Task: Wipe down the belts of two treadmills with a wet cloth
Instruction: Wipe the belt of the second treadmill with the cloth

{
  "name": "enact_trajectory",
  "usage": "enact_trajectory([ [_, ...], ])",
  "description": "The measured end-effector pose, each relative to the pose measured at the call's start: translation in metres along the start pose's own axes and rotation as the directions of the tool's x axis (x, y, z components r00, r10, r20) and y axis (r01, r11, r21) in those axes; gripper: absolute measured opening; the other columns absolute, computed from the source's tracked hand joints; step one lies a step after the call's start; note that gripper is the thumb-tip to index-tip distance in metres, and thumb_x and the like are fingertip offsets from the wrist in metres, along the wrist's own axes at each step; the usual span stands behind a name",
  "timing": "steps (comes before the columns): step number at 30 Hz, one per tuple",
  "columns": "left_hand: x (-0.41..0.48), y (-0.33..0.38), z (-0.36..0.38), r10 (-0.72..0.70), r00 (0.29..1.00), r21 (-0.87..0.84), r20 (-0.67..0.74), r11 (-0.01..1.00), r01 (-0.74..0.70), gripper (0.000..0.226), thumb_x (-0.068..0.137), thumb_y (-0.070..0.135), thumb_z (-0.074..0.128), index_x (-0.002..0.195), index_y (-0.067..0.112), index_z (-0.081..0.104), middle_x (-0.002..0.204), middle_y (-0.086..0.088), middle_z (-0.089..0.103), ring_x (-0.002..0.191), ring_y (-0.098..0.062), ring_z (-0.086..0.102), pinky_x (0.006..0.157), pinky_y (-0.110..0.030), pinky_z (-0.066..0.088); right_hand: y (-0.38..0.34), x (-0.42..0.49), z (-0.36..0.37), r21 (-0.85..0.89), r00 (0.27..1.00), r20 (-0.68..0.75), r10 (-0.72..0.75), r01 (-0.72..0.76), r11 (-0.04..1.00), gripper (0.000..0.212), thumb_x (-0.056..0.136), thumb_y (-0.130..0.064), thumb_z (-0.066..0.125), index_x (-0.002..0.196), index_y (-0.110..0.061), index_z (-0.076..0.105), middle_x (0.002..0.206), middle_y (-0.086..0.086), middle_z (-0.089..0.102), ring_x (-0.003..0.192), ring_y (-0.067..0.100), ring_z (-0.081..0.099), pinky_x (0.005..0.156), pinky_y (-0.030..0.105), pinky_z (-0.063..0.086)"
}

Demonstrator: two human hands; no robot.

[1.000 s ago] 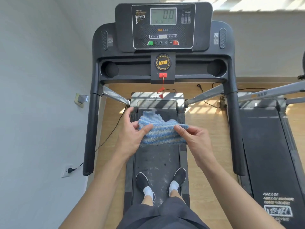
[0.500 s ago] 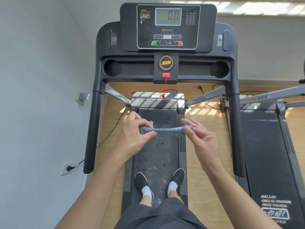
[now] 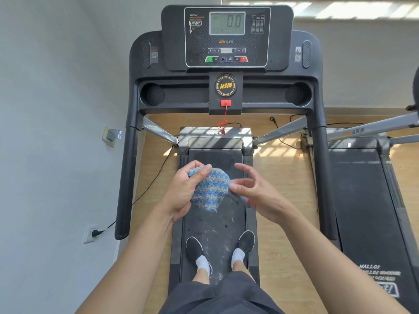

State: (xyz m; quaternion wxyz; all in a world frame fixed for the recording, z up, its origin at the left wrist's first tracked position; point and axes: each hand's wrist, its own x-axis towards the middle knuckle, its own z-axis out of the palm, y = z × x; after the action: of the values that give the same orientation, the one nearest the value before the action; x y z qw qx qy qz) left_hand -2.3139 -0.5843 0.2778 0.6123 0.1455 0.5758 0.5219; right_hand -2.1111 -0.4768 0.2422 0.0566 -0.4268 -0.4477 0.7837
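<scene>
I stand on the dusty black belt of the near treadmill, both shoes on it. A blue and grey striped cloth is bunched in the air above the belt. My left hand grips its left side, thumb on top. My right hand touches the cloth's right edge with its thumb and lower fingers, while the upper fingers are spread; a small blue corner shows under it. A second treadmill's belt lies to the right.
The console reads 0.0, with a red safety key below it. Black handrails flank me on both sides. A wall with a plugged socket is at the left. Wooden floor separates the two treadmills.
The cloth was stretched flat between both hands; now it is bunched into my left hand, and my right hand has loosened its pinch and spread its fingers.
</scene>
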Motion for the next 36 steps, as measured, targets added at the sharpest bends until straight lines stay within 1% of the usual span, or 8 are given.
enact_trajectory([
  [3,-0.002,0.006,-0.002,-0.031,0.994,-0.039,0.105,0.999,0.036,0.023,0.096,0.030,0.070,0.097,0.011,0.057,0.092,-0.010,0.069,0.086,-0.023,0.072,0.072,-0.037,0.063,0.010,-0.001,0.009,0.066,0.962,0.263,0.079,-0.100,0.993,0.068,0.085,-0.037,0.081,0.147,-0.025,0.055,0.140,-0.001,0.062,0.103,0.008,0.055,0.079,0.025,0.038],
  [8,-0.006,0.012,-0.006,-0.067,0.995,0.008,0.079,0.998,0.066,0.026,0.094,0.030,0.073,0.099,0.009,0.059,0.094,-0.011,0.070,0.089,-0.025,0.072,0.072,-0.034,0.063,0.035,-0.004,0.013,0.377,0.963,0.271,0.010,-0.116,0.919,0.061,0.086,-0.019,0.078,0.143,-0.011,0.057,0.148,0.008,0.057,0.140,0.024,0.050,0.117,0.040,0.034],
  [12,-0.012,0.012,-0.009,-0.068,0.997,0.020,0.047,0.998,0.067,0.029,0.091,0.032,0.073,0.099,0.009,0.059,0.096,-0.013,0.070,0.090,-0.025,0.073,0.073,-0.035,0.064,0.041,-0.008,0.007,0.467,0.967,0.245,-0.064,-0.060,0.882,0.032,0.085,-0.011,0.081,0.110,-0.014,0.061,0.138,0.017,0.059,0.134,0.036,0.053,0.122,0.046,0.033],
  [17,-0.015,0.008,-0.005,-0.072,0.991,-0.034,0.112,0.996,0.077,0.026,0.097,0.029,0.072,0.103,0.008,0.059,0.104,-0.019,0.070,0.096,-0.031,0.073,0.080,-0.040,0.065,0.039,-0.017,0.013,0.501,0.890,0.450,-0.079,-0.178,0.847,0.084,0.083,-0.020,0.085,0.153,-0.004,0.041,0.146,0.017,0.052,0.131,0.030,0.052,0.112,0.039,0.043],
  [23,-0.010,0.013,-0.002,-0.078,0.997,0.083,0.026,0.994,0.076,0.035,0.092,0.039,0.072,0.104,0.009,0.058,0.097,-0.013,0.069,0.090,-0.027,0.072,0.075,-0.040,0.063,0.029,-0.018,0.015,0.455,0.985,0.141,-0.097,0.022,0.890,0.043,0.086,-0.011,0.080,0.127,-0.006,0.066,0.136,0.021,0.063,0.125,0.032,0.057,0.114,0.046,0.038],
  [27,-0.004,0.007,-0.002,-0.081,0.993,0.053,-0.091,0.995,0.086,0.039,0.091,0.038,0.073,0.111,0.007,0.060,0.104,-0.014,0.075,0.093,-0.028,0.076,0.075,-0.041,0.066,0.016,-0.019,0.013,0.202,0.985,-0.091,-0.146,0.162,0.966,0.029,0.089,-0.014,0.080,0.116,-0.009,0.071,0.114,0.016,0.074,0.103,0.031,0.069,0.090,0.038,0.054],
  [31,0.000,-0.001,-0.005,-0.053,0.998,0.045,-0.042,0.997,0.055,0.036,0.093,0.005,0.076,0.123,0.005,0.057,0.117,-0.018,0.076,0.099,-0.030,0.077,0.072,-0.039,0.066,0.007,-0.016,0.011,-0.118,0.915,-0.317,-0.249,0.223,0.968,0.018,0.093,-0.022,0.077,0.109,-0.022,0.070,0.097,0.002,0.077,0.086,0.023,0.075,0.061,0.031,0.056],
  [36,0.013,-0.021,0.004,0.074,0.984,0.369,-0.162,0.929,-0.009,0.025,0.104,0.005,0.063,0.124,0.020,0.060,0.112,-0.011,0.078,0.102,-0.031,0.078,0.085,-0.053,0.065,0.004,-0.009,0.014,-0.538,0.789,-0.407,-0.460,0.199,0.819,0.018,0.094,-0.030,0.073,0.111,-0.035,0.069,0.096,-0.018,0.072,0.089,0.004,0.069,0.074,0.032,0.058],
])
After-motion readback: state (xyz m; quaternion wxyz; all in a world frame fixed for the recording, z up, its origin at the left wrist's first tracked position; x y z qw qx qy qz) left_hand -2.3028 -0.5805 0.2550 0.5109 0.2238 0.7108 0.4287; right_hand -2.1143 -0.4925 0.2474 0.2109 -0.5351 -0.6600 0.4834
